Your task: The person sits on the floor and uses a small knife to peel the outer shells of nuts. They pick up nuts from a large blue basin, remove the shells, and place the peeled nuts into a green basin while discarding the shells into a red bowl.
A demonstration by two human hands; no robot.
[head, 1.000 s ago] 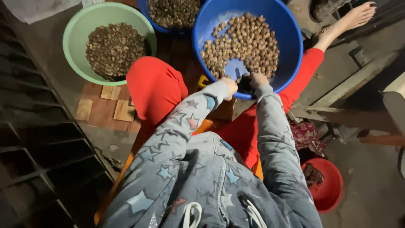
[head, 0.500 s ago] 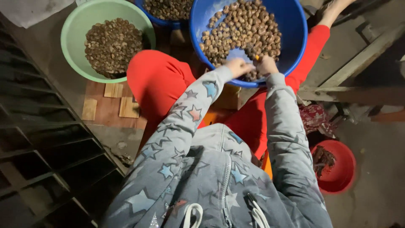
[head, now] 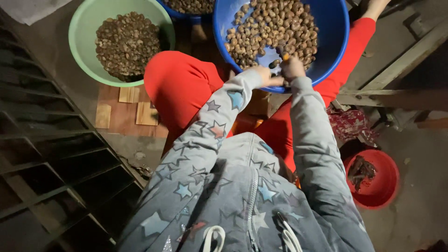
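A blue basin point(head: 333, 28) of light brown nuts point(head: 273, 28) sits in front of my red-clad knees. Both hands meet over its near rim. My left hand point(head: 264, 75) pinches a dark nut point(head: 275, 63) at its fingertips. Close against it, my right hand point(head: 292, 68) is closed on a small tool with an orange tip point(head: 285, 57). Grey sleeves with star prints cover both arms. The fingers hide where the tool meets the nut.
A green basin point(head: 81, 42) of darker nuts stands at the left, on wooden boards point(head: 121, 114). Another blue basin point(head: 186, 11) is at the top edge. A red bowl point(head: 389, 186) with dark scraps lies at the lower right. Dark steps run down the left; wooden beams cross the right.
The view has shifted so the basins sit higher and closer. My hands stay together at the blue basin's near rim, now slightly further over the nuts.
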